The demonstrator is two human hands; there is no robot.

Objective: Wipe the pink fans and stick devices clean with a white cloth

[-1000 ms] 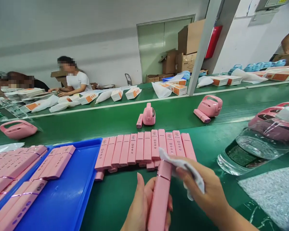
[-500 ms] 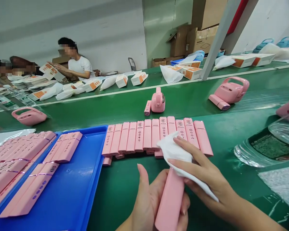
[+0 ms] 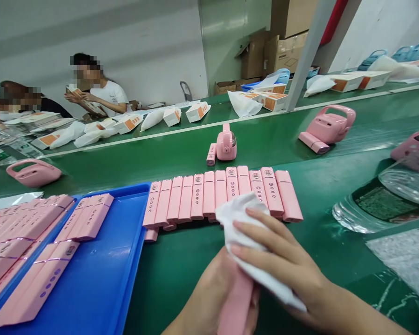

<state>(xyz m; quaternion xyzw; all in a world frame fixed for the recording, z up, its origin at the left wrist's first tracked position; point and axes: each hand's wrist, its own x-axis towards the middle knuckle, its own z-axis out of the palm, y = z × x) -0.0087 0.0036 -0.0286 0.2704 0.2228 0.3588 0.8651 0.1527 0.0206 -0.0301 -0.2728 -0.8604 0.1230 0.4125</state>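
My left hand is closed around a slim pink microphone, which points up and away from me. Its upper end is covered by a white cloth. Fingers of my right hand press that cloth against the microphone. Just beyond my hands, a row of similar pink microphones lies side by side, some with round buttons showing, with others partly hidden underneath. To the left is a blue tray with several more pink microphones.
Pink handled speakers stand on the green belt ahead. A clear plastic container is at the right. Across the belt, a person in a white shirt handles a box, beside white-and-orange boxes.
My left hand has turned, its thumb folding in from upright around the microphone. My right hand and the cloth have shifted slightly left. The view has moved a little.
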